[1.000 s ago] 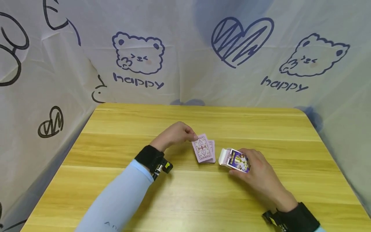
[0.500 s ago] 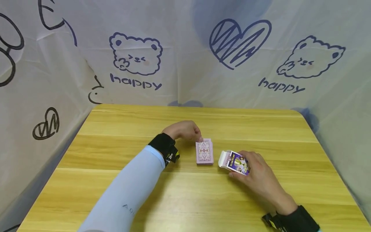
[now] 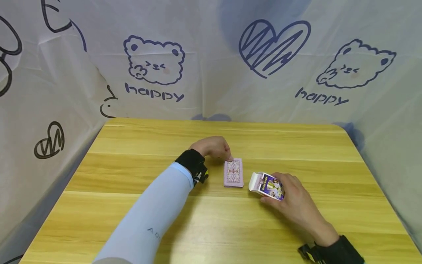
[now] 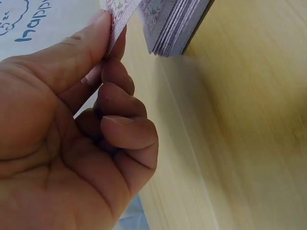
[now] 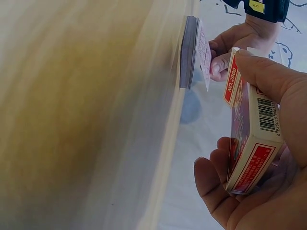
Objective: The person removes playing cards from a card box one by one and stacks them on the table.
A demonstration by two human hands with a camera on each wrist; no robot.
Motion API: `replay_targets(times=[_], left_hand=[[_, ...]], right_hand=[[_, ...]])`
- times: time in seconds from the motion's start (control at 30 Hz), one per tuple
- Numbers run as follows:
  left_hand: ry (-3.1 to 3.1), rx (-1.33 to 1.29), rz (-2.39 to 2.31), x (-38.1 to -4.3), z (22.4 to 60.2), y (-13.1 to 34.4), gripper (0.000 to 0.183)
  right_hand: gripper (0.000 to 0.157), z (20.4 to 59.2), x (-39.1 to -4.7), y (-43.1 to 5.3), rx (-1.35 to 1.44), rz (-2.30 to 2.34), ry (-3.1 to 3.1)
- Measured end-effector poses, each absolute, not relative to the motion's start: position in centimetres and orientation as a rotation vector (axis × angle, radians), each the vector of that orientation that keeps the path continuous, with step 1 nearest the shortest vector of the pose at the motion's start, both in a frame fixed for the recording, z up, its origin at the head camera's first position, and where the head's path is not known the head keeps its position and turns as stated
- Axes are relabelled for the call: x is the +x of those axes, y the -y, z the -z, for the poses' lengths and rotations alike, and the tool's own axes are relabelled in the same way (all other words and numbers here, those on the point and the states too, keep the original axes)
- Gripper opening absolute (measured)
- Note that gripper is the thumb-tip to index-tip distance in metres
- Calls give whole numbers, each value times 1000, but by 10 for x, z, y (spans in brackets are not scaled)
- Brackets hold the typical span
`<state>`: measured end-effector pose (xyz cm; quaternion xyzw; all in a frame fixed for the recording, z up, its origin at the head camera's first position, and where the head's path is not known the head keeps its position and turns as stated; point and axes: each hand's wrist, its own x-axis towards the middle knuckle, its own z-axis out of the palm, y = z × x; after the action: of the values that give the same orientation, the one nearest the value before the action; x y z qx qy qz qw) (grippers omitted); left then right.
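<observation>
Between thumb and fingers, my left hand (image 3: 214,147) pinches the far corner of a playing card (image 3: 233,172) with an ornate pink back. In the right wrist view this card stands slightly apart from the deck of playing cards (image 5: 188,52), which lies stacked on the table. From the head camera the card covers most of the deck. To the right, my right hand (image 3: 298,200) grips a purple and white card box (image 3: 271,186), its white flap end pointing at the deck. The box's barcode side shows in the right wrist view.
The yellow wood-grain table (image 3: 211,227) carries the deck near its middle. Behind it hangs a pale cloth (image 3: 217,91) with drawn bears, a heart and the word "happy". Black straps with small cameras sit on both wrists.
My left hand has moved right with the card, which was tilted and off to the left and now lines up over the deck. The right hand keeps the box almost still.
</observation>
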<state>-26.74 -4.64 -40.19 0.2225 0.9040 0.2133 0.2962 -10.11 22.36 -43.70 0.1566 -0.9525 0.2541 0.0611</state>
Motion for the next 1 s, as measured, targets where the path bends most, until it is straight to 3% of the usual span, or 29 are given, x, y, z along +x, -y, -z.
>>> replay_targets(times=[0.37, 1.0], left_hand=[[-2416, 533, -594, -265, 409, 40, 34], [-2519, 521, -537, -259, 412, 32, 23]], right_hand=[[81, 438, -100, -222, 463, -763, 2898], [81, 438, -99, -220, 444, -779, 2924]])
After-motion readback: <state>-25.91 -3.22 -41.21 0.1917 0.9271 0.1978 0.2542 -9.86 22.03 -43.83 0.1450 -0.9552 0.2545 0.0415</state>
